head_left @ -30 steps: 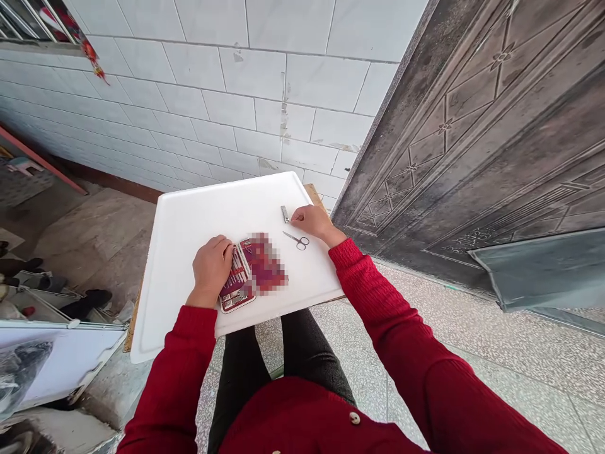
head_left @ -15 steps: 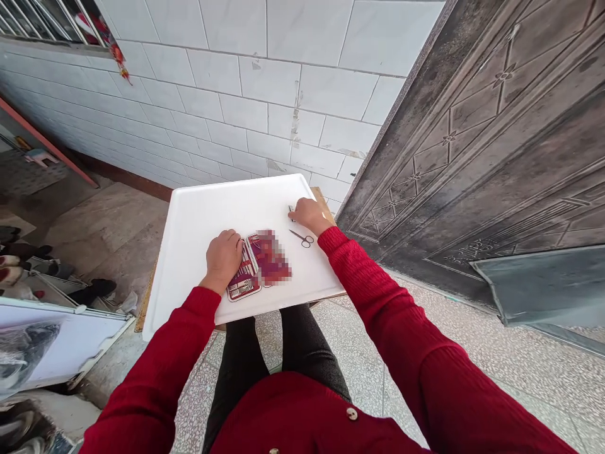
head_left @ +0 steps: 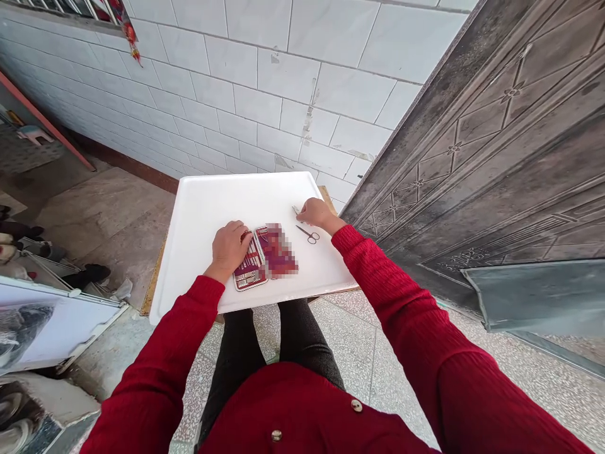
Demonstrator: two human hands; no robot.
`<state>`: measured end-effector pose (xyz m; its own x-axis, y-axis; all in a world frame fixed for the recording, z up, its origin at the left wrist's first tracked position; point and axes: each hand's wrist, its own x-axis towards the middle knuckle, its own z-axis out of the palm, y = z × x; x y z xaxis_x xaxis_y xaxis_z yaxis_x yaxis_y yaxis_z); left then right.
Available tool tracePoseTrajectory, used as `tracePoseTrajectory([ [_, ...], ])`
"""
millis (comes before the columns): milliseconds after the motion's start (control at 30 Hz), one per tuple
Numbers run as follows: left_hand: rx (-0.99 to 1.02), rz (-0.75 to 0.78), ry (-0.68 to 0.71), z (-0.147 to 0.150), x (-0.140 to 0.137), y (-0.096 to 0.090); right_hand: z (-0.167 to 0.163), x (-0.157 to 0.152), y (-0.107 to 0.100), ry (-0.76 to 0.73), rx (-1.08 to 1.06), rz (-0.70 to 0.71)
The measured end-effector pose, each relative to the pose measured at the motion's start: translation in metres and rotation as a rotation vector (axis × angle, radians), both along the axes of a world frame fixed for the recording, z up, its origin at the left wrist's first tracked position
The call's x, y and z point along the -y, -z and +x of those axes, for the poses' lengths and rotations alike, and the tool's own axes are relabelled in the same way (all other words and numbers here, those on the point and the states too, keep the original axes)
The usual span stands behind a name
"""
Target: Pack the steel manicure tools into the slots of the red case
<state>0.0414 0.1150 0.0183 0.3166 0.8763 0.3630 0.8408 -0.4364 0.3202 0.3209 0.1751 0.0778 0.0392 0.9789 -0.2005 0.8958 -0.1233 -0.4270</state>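
An open manicure set case (head_left: 253, 275) lies on a white tabletop (head_left: 208, 205), with small metal tools strapped into its red lining. The case's right half is pixelated. My left hand (head_left: 229, 249) is closed over the upper left edge of the case, covering part of it. At the right of the tabletop, my right hand (head_left: 316, 213) pinches a small silver nail clipper (head_left: 295, 210), whose end sticks out past the fingertips. Just below that hand, small scissors (head_left: 311, 236) lie flat with the tips toward the upper left.
A white tiled wall (head_left: 246, 101) stands behind the table. To the right is a dark patterned metal door (head_left: 454, 170) with a grey sheet (head_left: 543, 293) low on it. Household clutter and a white panel (head_left: 51, 331) stand at the left.
The camera view has shifted slightly. The nail clipper has turned a little at my right fingertips. My left hand stays at the case.
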Motion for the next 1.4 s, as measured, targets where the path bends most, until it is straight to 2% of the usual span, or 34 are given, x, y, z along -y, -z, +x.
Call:
tracePoseTrajectory([
  [167,0.032,-0.030,0.024,-0.001,-0.001,0.002,-0.010,0.035,-0.001,-0.013,-0.218,0.013],
  [267,0.031,-0.025,0.036,0.000,-0.001,0.002,-0.022,0.065,0.001,-0.121,-0.325,-0.012],
  [367,0.025,-0.011,0.034,0.001,-0.001,0.002,-0.037,0.094,0.003,-0.217,-0.326,-0.046],
  [467,0.016,-0.004,0.037,0.002,0.000,0.003,-0.052,0.111,0.003,-0.271,-0.174,-0.082],
  [600,0.010,-0.004,0.031,0.003,0.001,0.004,-0.067,0.115,0.003,-0.306,0.026,-0.053],
  [900,0.009,0.020,0.044,0.004,0.001,0.007,-0.086,0.114,0.003,-0.280,0.186,0.009],
  [1100,-0.001,0.011,0.046,0.004,0.004,0.004,-0.099,0.114,0.006,-0.273,0.235,0.067],
  [1233,-0.012,0.004,0.045,0.004,0.006,0.001,-0.102,0.116,0.009,-0.319,0.262,0.109],
  [1333,-0.016,0.003,0.040,0.004,0.006,0.000,-0.094,0.118,0.012,-0.331,0.208,0.162],
  [1400,-0.020,0.003,0.043,0.004,0.005,0.001,-0.080,0.116,0.013,-0.287,0.144,0.215],
])
